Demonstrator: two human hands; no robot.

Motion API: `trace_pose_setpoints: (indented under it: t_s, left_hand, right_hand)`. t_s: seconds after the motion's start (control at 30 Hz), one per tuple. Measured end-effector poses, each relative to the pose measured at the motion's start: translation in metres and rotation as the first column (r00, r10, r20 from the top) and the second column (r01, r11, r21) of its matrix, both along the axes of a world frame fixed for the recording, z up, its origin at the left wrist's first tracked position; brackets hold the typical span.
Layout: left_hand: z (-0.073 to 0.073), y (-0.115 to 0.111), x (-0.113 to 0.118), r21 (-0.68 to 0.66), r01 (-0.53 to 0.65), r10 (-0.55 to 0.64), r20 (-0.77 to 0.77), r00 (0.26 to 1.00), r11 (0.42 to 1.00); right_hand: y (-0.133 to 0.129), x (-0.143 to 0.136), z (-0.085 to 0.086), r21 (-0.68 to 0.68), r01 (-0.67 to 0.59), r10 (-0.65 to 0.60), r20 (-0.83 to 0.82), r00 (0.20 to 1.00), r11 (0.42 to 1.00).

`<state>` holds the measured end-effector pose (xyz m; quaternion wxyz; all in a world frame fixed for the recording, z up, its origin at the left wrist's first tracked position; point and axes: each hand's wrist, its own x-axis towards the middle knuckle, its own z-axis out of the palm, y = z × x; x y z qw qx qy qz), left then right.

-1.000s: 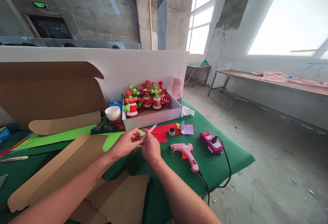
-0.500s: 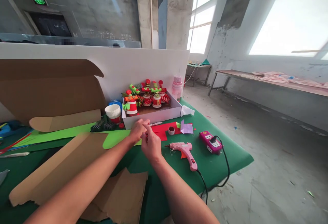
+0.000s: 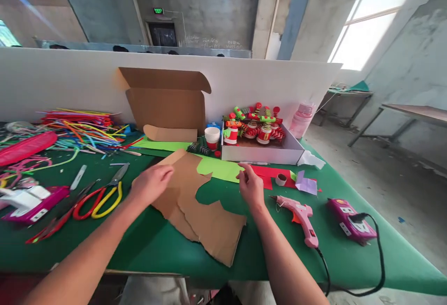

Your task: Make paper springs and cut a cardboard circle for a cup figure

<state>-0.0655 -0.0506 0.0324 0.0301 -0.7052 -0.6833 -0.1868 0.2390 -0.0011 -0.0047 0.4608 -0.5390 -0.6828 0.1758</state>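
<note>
My left hand point(image 3: 152, 185) hovers at the left edge of the torn brown cardboard point(image 3: 206, 216), fingers curled together and nothing visible in them. My right hand point(image 3: 251, 186) is over the table by the end of the green paper strip point(image 3: 218, 169), index finger stretched out and the other fingers loosely bent; no object shows in it. To its right lies a pink glue gun point(image 3: 296, 216). Behind it a shallow white box point(image 3: 258, 156) holds several red-and-green cup figures point(image 3: 264, 133). Red paper point(image 3: 263, 172) and a small paper ring point(image 3: 280, 179) lie near my right hand.
Scissors with red-and-yellow handles point(image 3: 104, 198) lie left of my left hand, near a heap of coloured pipe cleaners point(image 3: 84, 128). White paper cups point(image 3: 212, 136) stand before an open brown box point(image 3: 167, 109). A purple power strip point(image 3: 352, 221) with a black cord lies at right.
My hands, close together by the box's front before, have moved apart, the left one going left. The view has swung left, bringing the scissors and pipe cleaners into sight.
</note>
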Motion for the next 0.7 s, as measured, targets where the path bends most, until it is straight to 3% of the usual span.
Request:
trace_pose_setpoints:
  t_s: [0.07,0.1,0.23,0.43,0.53,0.6,0.7]
  left_hand:
    - [-0.002,-0.021,-0.049,-0.035,-0.26,0.246,-0.222,0.944,0.965]
    - [-0.003,-0.03,-0.069,-0.048,-0.336,0.314,-0.254,0.915,0.941]
    - [-0.013,-0.054,-0.113,-0.09,-0.469,0.431,-0.275,0.86,0.879]
    - [-0.02,-0.06,-0.123,-0.169,-0.543,0.5,-0.241,0.832,0.823]
    - [-0.019,-0.058,-0.123,-0.249,-0.546,0.504,-0.216,0.837,0.8]
    - [-0.016,-0.057,-0.121,-0.286,-0.544,0.507,-0.199,0.839,0.789]
    - [-0.008,-0.058,-0.115,-0.31,-0.545,0.522,-0.161,0.838,0.779]
  right_hand:
    - [0.001,0.001,0.001,0.008,0.023,-0.023,-0.016,1.0,1.0]
    - [0.0,0.001,0.003,0.01,0.032,-0.032,-0.028,0.999,0.999]
    - [-0.011,0.0,0.008,-0.001,0.069,-0.069,-0.074,0.995,0.998]
    - [-0.063,0.009,0.005,-0.027,0.084,-0.086,-0.087,0.992,0.996]
    - [-0.097,0.021,0.003,-0.177,0.091,-0.113,-0.117,0.987,0.98]
    - [-0.12,0.027,0.004,-0.386,0.039,-0.137,-0.23,0.964,0.922]
    - [-0.15,0.028,0.01,-0.604,-0.172,-0.193,-0.491,0.85,0.778]
